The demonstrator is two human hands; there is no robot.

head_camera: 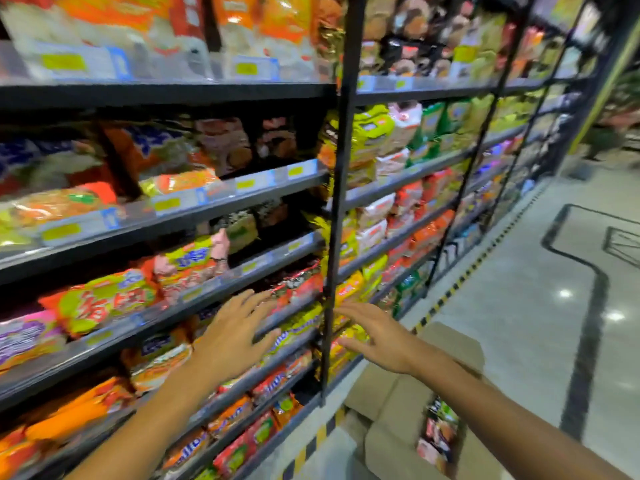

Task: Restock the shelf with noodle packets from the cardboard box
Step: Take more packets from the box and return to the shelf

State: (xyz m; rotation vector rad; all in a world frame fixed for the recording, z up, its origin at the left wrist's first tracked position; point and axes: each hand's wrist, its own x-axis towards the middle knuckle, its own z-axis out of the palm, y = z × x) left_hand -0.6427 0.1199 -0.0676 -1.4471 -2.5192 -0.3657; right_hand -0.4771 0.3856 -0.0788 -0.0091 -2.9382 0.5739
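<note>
A: In the head view, where are we in the task?

B: Between two packets, we think. Our left hand [231,336] and our right hand [377,336] are both stretched toward the shelf [221,285], fingers straight and spread. Each grip is released; neither hand holds anything.

A: And the noodle packets?

B: Many noodle packets on the shelf [104,301] lie at about 9 o'clock from the left hand. The dark red packets [298,282] sit at 1 o'clock from it, just above its fingertips. The yellow packets [301,329] are between our two hands, behind the black upright post [330,271]. The picture is blurred, so we cannot tell if a fingertip touches a packet.

A: Where is the cardboard box?

B: The cardboard box [391,403] stands on the floor [519,306], at about 5 o'clock from the right hand, under the right forearm. Its flaps are open. Some packets in the box [440,434] are visible at its right side.

A: So the next move?

B: We judge that the hands must turn from the shelf and go down to the box at 5 o'clock, take one packet by its edge, then find a free row. The post between the bays may be in the way.
</note>
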